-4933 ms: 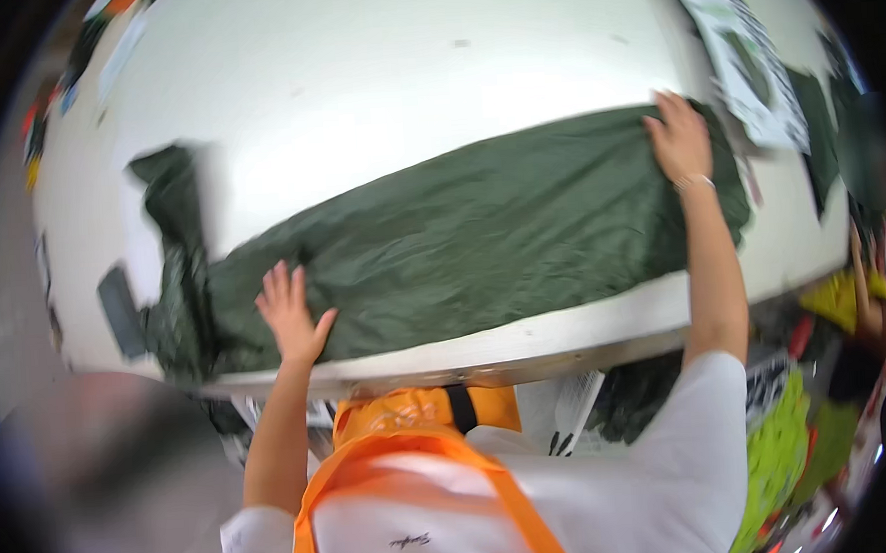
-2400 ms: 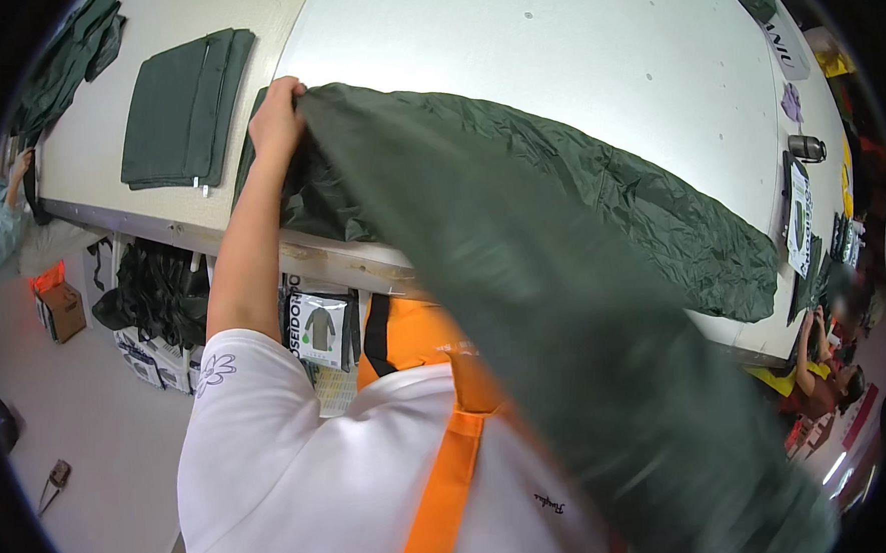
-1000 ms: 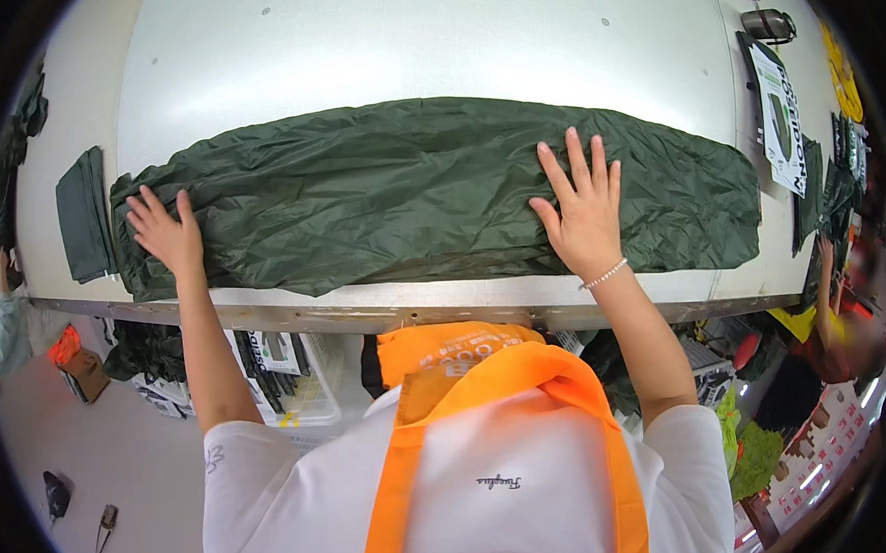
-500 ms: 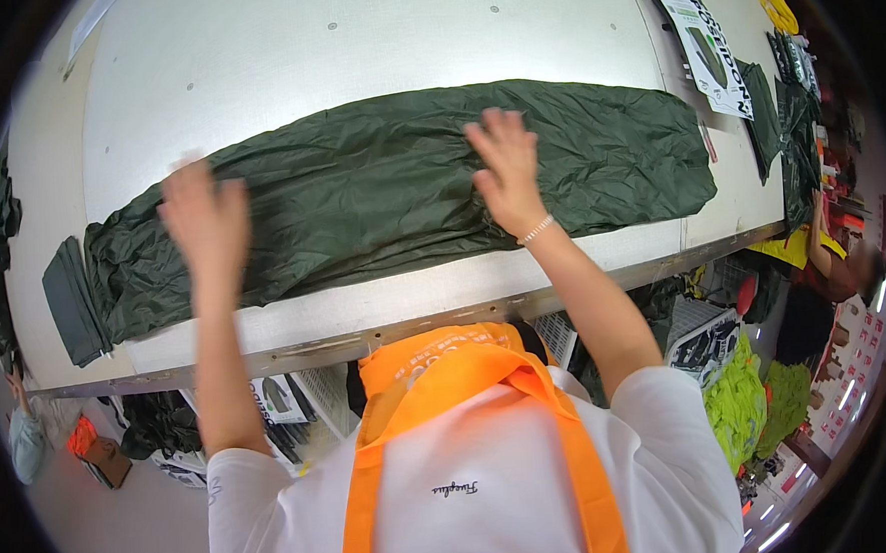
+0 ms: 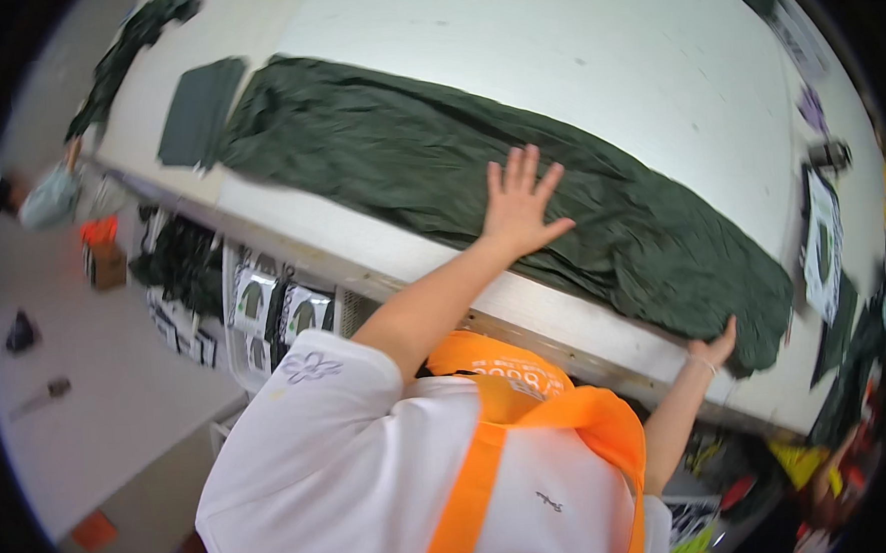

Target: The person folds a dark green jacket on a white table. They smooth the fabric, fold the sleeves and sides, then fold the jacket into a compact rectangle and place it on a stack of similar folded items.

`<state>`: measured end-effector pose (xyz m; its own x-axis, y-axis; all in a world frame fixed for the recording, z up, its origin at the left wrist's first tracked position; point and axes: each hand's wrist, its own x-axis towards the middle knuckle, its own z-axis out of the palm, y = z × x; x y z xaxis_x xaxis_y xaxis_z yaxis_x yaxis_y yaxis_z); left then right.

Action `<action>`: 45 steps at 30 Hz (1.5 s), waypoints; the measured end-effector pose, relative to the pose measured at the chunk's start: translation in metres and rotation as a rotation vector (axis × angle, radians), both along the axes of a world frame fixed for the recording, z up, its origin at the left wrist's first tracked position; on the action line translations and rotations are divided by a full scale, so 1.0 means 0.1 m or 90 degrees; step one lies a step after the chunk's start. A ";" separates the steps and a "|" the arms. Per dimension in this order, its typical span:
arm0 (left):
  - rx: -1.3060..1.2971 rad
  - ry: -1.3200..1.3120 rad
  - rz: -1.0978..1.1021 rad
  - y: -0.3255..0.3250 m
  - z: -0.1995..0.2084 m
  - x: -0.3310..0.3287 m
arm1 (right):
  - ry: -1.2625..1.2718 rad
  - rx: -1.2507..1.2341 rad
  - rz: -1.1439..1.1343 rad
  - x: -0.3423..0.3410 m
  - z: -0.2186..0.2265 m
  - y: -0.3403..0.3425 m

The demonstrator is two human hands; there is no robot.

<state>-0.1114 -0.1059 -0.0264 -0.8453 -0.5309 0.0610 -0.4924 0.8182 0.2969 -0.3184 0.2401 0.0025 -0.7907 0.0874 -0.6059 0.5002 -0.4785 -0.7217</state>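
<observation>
white table (image 5: 572, 59): long green cloth (image 5: 386, 149) laid flat; l hand (image 5: 517, 204) spread on it, r hand (image 5: 715, 346) grip pinching end.

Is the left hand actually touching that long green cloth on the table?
Touching. The head view shows the left hand lying flat, fingers spread, on the dark green cloth, with no gap.

Bare white table (image 5: 552, 60) beyond the green fabric (image 5: 437, 167); folded dark piece (image 5: 199, 114) at its left end.

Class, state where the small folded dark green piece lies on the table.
The small folded piece lies at the white table's upper left, just beyond the long green cloth's left end.
</observation>
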 end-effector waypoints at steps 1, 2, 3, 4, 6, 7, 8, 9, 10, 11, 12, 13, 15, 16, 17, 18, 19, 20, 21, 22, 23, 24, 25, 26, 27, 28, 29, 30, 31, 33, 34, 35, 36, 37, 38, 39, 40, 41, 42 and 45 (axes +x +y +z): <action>0.001 0.013 0.008 -0.01 0.01 0.04 | 0.026 -0.103 0.037 -0.05 0.05 0.02; 0.007 0.033 0.004 -0.01 0.01 0.06 | 0.084 -0.135 0.036 -0.17 -0.01 0.14; 0.011 0.044 0.016 -0.01 0.00 0.10 | 0.111 -0.115 0.027 -0.19 0.18 0.02; 0.028 0.051 0.021 -0.01 0.01 0.13 | 0.167 -0.116 0.012 -0.19 0.43 -0.15; 0.065 0.087 0.018 -0.02 -0.02 0.17 | 0.275 -0.106 0.049 -0.14 1.12 -0.55; 0.102 0.102 0.022 0.00 0.04 0.19 | 0.355 -0.033 0.035 0.00 1.52 -0.90; 0.174 0.160 0.007 0.01 0.05 0.18 | 0.406 0.012 0.066 0.24 2.02 -1.28; 0.234 0.213 0.004 0.00 0.04 0.20 | 0.442 0.002 0.123 0.33 2.30 -1.60; 0.293 0.264 0.000 -0.03 0.01 0.24 | 0.464 -0.051 0.229 0.53 2.55 -2.00; 0.430 0.365 0.006 -0.06 0.00 0.24 | 0.489 -0.134 0.379 0.81 2.79 -2.45; 0.525 0.491 0.031 -0.07 -0.08 0.25 | 0.459 -0.191 0.531 0.95 2.92 -2.86; 0.616 0.602 0.047 -0.08 -0.16 0.26 | 0.606 -0.026 0.424 1.29 2.93 -3.46; 0.702 0.691 0.111 -0.09 -0.29 0.35 | 0.754 0.057 0.613 1.93 2.88 -4.43; 0.732 0.707 0.122 -0.09 -0.32 0.37 | 0.835 0.143 0.710 2.22 2.77 -4.84; 0.749 0.719 0.127 -0.09 -0.33 0.35 | 0.893 0.207 0.810 2.48 2.56 -5.19; 0.758 0.728 0.145 -0.10 -0.37 0.39 | 0.907 0.228 0.930 2.75 2.25 -5.52; 0.767 0.740 0.151 -0.11 -0.39 0.38 | 0.883 0.150 1.034 2.93 1.81 -5.74; 0.776 0.746 0.156 -0.11 -0.42 0.38 | 0.841 0.075 1.137 3.09 1.37 -5.94; 0.783 0.750 0.163 -0.10 -0.44 0.38 | 0.725 0.141 1.322 3.13 1.02 -5.98; 0.783 0.758 0.176 -0.12 -0.44 0.42 | 0.801 0.174 1.407 3.15 0.87 -5.81; 0.783 0.762 0.188 -0.11 -0.46 0.47 | 0.923 0.222 1.412 3.02 0.80 -5.66; 0.784 0.764 0.184 -0.10 -0.46 0.46 | 0.922 0.192 1.294 2.77 0.76 -5.45; 0.771 0.765 0.199 -0.13 -0.48 0.49 | 0.961 0.207 1.150 2.62 0.89 -5.23; 0.765 0.761 0.204 -0.11 -0.48 0.53 | 0.906 0.195 1.023 2.31 0.89 -5.04; 0.761 0.760 0.208 -0.12 -0.48 0.55 | 0.992 0.254 0.879 1.90 0.85 -4.85; 0.763 0.752 0.201 -0.10 -0.46 0.54 | 0.922 0.328 0.788 1.41 0.74 -4.60; 0.760 0.745 0.197 -0.09 -0.45 0.53 | 0.843 0.307 0.803 1.01 0.62 -4.35; 0.762 0.738 0.193 -0.07 -0.44 0.52 | 0.779 0.340 0.866 0.62 0.36 -4.09; 0.761 0.731 0.191 -0.05 -0.44 0.51 | 0.640 0.366 0.972 0.40 0.19 -3.82; 0.749 0.720 0.198 -0.02 -0.48 0.51 | 0.581 0.392 1.056 0.51 0.08 -3.55; 0.744 0.710 0.196 0.01 -0.47 0.51 | 0.601 0.457 1.039 0.54 0.12 -3.51; 0.741 0.703 0.188 0.04 -0.46 0.49 | 0.706 0.458 0.987 0.58 0.13 -3.47; 0.734 0.692 0.181 0.09 -0.44 0.48 | 0.806 0.460 0.930 0.63 0.16 -3.42; 0.727 0.680 0.173 0.12 -0.42 0.47 | 0.878 0.421 0.879 0.67 0.20 -3.39; 0.715 0.666 0.165 0.15 -0.40 0.45 | 0.947 0.380 0.826 0.70 0.27 -3.36; 0.701 0.646 0.149 0.17 -0.38 0.46 | 1.015 0.339 0.771 0.70 0.31 -3.34; 0.677 0.618 0.130 0.21 -0.36 0.48 | 0.986 0.394 0.813 0.63 0.30 -3.26; 0.639 0.576 0.104 0.27 -0.33 0.49 | 0.955 0.448 0.855 0.51 0.27 -3.13; 0.581 0.522 0.083 0.34 -0.30 0.57 | 0.920 0.491 0.901 0.46 0.23 -3.04; 0.364 0.332 -0.009 0.61 -0.13 0.93 | 0.923 0.485 0.923 0.43 0.12 -2.86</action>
